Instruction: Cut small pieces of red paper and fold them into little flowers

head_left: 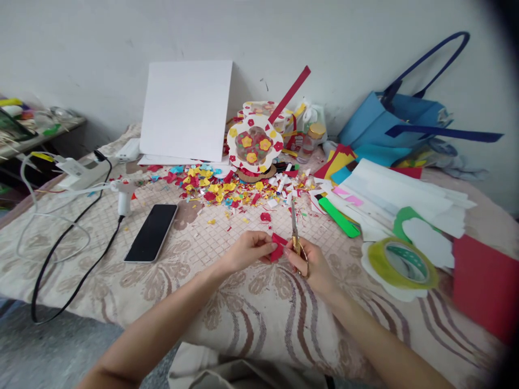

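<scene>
Head view: I see two hands over one counter (203, 237) with a cloth on it. The left hand (252, 250) pinches one small red paper (278, 247), thumb and fingers closed on it. The red paper is in front of the person, between the two hands. The right hand (310, 263) is curled around one pair of gold scissors (296, 237), and the blades point away. Its fingertips are at the paper's right edge, but I cannot tell if they pinch it too.

One red flower (265, 216) lies just past the hands. Behind it are red, yellow, blue and white scraps (219, 190), too many to count. One lantern (254, 143) stands behind them.

On the left there is one phone (151, 233) and one glue gun (124, 197). A black cord (84, 203) loops down over the front edge. On the right sits one roll of tape (381, 262), with one blue bag (373, 119) farther back.

There is room to move on the cloth between the phone and the left hand. The front edge is just below the wrists, above the person's lap.
</scene>
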### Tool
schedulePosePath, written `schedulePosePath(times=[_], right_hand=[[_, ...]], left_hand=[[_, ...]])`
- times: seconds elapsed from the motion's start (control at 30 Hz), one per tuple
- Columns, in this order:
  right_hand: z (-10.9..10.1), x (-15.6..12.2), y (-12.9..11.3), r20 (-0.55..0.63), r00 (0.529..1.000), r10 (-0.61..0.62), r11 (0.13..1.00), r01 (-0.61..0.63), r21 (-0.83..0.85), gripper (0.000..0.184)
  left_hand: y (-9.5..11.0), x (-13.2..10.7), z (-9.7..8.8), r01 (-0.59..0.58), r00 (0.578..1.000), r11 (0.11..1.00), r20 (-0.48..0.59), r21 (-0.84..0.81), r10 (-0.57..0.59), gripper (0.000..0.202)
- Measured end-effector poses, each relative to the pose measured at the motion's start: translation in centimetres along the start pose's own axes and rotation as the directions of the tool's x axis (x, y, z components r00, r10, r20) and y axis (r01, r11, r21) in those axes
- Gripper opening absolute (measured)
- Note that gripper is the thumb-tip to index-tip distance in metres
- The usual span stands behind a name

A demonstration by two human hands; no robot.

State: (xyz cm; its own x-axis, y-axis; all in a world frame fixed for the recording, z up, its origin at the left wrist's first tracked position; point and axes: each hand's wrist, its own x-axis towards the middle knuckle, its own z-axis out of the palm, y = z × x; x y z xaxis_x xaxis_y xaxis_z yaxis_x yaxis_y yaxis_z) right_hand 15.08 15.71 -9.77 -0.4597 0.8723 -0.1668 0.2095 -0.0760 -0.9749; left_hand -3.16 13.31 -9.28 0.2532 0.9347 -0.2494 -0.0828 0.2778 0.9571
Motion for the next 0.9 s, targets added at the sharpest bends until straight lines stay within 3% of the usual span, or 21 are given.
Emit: schedulePosePath(times=[0.2,0.5,0.73,0.9], right_hand=[[0.1,0.0,0.1,0.033,0.999,-0.002,1.000,0.002,0.008,0.018],[0.3,-0.2,-0.2,0.048,0.999,0.013,0.998,-0.015,0.057,0.026],[0.2,-0.9,-1.3,0.177,0.984,-0.029,0.998,0.019,0.056,0.037],[0.3,-0.9,-1.2,0.327,0.945,0.006,0.999,-0.019,0.038,0.039]], left_hand=[[-0.1,0.2,0.1,-0.040,0.998,0.999,-0.053,0.010,0.041,0.037],[0.0,0.2,-0.1,0.019,0.997,0.997,-0.077,-0.079,-0.025,0.034],[1.0,0.0,-1.2,0.018,0.995,0.993,-0.098,-0.117,-0.030,0.030],[1.3,0.0,-1.9,-0.006,0.995,0.984,-0.095,-0.177,-0.011,0.030]])
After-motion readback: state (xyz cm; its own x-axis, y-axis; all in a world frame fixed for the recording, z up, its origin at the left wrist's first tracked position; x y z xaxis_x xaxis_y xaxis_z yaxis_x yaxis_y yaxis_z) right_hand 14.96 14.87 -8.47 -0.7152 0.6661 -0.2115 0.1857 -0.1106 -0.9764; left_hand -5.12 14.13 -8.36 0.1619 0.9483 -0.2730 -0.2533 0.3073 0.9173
